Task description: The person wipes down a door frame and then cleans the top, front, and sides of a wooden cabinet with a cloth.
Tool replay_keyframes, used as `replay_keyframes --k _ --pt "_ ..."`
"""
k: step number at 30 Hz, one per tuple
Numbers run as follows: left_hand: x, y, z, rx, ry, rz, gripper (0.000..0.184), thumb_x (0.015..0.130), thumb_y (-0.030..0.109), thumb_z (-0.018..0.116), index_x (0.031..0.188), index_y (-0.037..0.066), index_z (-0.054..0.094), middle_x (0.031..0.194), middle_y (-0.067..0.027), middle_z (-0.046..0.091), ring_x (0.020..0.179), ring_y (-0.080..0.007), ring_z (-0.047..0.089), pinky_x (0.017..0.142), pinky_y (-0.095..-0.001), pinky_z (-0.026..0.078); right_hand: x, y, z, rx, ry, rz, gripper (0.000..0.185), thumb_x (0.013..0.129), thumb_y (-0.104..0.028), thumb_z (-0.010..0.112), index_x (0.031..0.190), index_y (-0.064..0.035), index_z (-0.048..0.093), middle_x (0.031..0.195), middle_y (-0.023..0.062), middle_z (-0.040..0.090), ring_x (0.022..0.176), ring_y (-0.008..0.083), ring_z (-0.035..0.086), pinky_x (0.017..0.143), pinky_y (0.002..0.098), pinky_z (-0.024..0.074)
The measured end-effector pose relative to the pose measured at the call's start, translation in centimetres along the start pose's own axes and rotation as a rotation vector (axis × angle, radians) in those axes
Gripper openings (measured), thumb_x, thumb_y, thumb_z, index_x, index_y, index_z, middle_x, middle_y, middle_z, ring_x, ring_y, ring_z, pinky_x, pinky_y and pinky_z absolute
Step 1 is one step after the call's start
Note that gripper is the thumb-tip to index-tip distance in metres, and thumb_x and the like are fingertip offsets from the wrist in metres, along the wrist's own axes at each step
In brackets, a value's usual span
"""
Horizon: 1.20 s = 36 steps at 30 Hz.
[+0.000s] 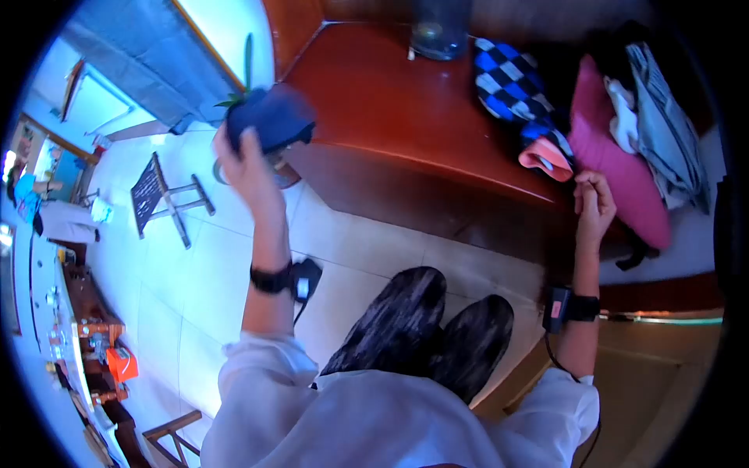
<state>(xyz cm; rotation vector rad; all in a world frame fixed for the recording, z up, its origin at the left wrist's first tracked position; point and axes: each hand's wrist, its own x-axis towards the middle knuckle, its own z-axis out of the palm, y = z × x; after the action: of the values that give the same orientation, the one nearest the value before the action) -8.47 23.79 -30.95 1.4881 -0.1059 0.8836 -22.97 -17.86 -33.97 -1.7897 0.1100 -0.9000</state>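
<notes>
In the head view, my left hand (248,168) is closed on a dark blue cloth item (275,121), up off the left end of the red-brown bench (390,101); blur smears it, so I cannot tell if it is a cap, and some of my fingers are hidden. Behind it, by the bench's left end, a plant (249,62) shows only a few green leaves. My right hand (594,201) is at the bench's right front edge, fingers curled beside the coral end of a checkered cloth (511,78) lying on the bench; I cannot tell whether they pinch anything. At the bench's right end is a magenta cloth (605,148). On the bench's far side, a glass jar (441,35) is cut off at the top
</notes>
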Motion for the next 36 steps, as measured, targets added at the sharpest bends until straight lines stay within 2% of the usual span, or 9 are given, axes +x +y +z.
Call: replay_keyframes --k 1,3,5,8,15,20,25,31,36 --pt "1.5 -0.3 0.8 0.284 -0.056 0.132 0.024 0.091 0.013 0.049 0.111 0.002 0.053 0.107 -0.0121 0.057 0.098 -0.0228 0.056 0.086 -0.0354 0.043 0.0 0.1 0.1 -0.024 0.015 0.029 0.016 0.087 -0.003 0.044 0.087 -0.0050 0.059 0.066 -0.0031 0.047 0.050 0.0015 0.035 0.045 0.0161 0.0241" --pt "2.1 -1.5 1.9 0.576 -0.462 0.148 0.023 0.089 0.020 0.054 0.104 0.004 0.058 0.106 -0.0122 0.059 0.103 -0.0267 0.055 0.091 -0.0386 0.039 0.1 0.1 0.1 0.000 -0.007 -0.030 0.016 0.088 -0.004 0.044 0.087 -0.0049 0.060 0.066 -0.0030 0.048 0.050 0.0016 0.035 0.044 0.0162 0.0242" --pt "1.1 -3.3 2.6 0.768 -0.670 0.647 0.031 0.086 0.029 0.057 0.106 0.005 0.059 0.112 -0.0119 0.058 0.113 -0.0282 0.049 0.096 -0.0411 0.033 0.1 -0.1 -0.1 0.022 -0.010 0.040 0.015 0.089 -0.005 0.044 0.088 -0.0048 0.059 0.066 -0.0027 0.048 0.050 0.0016 0.035 0.044 0.0163 0.0243" --pt "1.2 -1.8 0.9 0.684 -0.932 0.719 0.036 0.085 0.033 0.057 0.111 0.008 0.059 0.119 -0.0095 0.055 0.120 -0.0239 0.045 0.097 -0.0426 0.030 0.2 -0.2 -0.3 0.043 -0.038 0.038 0.013 0.089 -0.005 0.046 0.088 -0.0044 0.060 0.067 -0.0023 0.050 0.051 0.0010 0.038 0.045 0.0159 0.0264" --pt "9.4 -7.0 6.7 0.976 -1.109 0.752 0.051 0.089 0.046 0.043 0.129 0.014 0.048 0.135 -0.0086 0.043 0.122 -0.0275 0.040 0.100 -0.0431 0.032 0.2 0.4 0.1 0.006 -0.022 0.034 0.013 0.090 -0.006 0.046 0.090 -0.0039 0.059 0.067 -0.0011 0.052 0.050 0.0010 0.038 0.044 0.0160 0.0267" --pt "15.7 -10.9 15.3 1.172 -1.320 0.497 0.061 0.090 0.052 0.036 0.138 0.014 0.035 0.145 -0.0064 0.028 0.134 -0.0233 0.025 0.110 -0.0319 0.018 0.3 -1.2 0.4 0.015 0.021 0.081 0.014 0.090 -0.007 0.046 0.090 -0.0039 0.060 0.067 0.0000 0.053 0.049 0.0014 0.038 0.043 0.0162 0.0267" --pt "18.0 -12.7 20.3 1.215 -1.309 0.350 0.064 0.091 0.051 0.034 0.142 0.014 0.025 0.148 -0.0093 0.019 0.137 -0.0223 0.018 0.111 -0.0317 0.013 1.1 -2.5 0.2 0.053 0.008 0.223 0.018 0.088 -0.009 0.045 0.088 -0.0035 0.063 0.065 0.0016 0.056 0.044 0.0022 0.039 0.041 0.0166 0.0253" --pt "17.5 -13.2 19.3 1.135 -1.443 0.464 0.063 0.091 0.048 0.035 0.141 0.011 0.025 0.148 -0.0082 0.020 0.137 -0.0230 0.016 0.111 -0.0327 0.013 1.4 -2.4 -0.2 0.113 -0.035 0.235 0.019 0.088 -0.011 0.046 0.089 -0.0027 0.064 0.068 0.0039 0.061 0.043 0.0024 0.039 0.041 0.0166 0.0254" --pt "9.2 -3.1 12.3 0.943 -1.674 0.624 0.065 0.089 0.055 0.039 0.137 0.011 0.035 0.145 -0.0119 0.026 0.135 -0.0286 0.021 0.109 -0.0361 0.019 1.5 -1.9 -0.2 0.105 -0.034 0.230 0.019 0.088 -0.011 0.047 0.089 -0.0027 0.064 0.068 0.0042 0.061 0.043 0.0029 0.040 0.040 0.0164 0.0255"
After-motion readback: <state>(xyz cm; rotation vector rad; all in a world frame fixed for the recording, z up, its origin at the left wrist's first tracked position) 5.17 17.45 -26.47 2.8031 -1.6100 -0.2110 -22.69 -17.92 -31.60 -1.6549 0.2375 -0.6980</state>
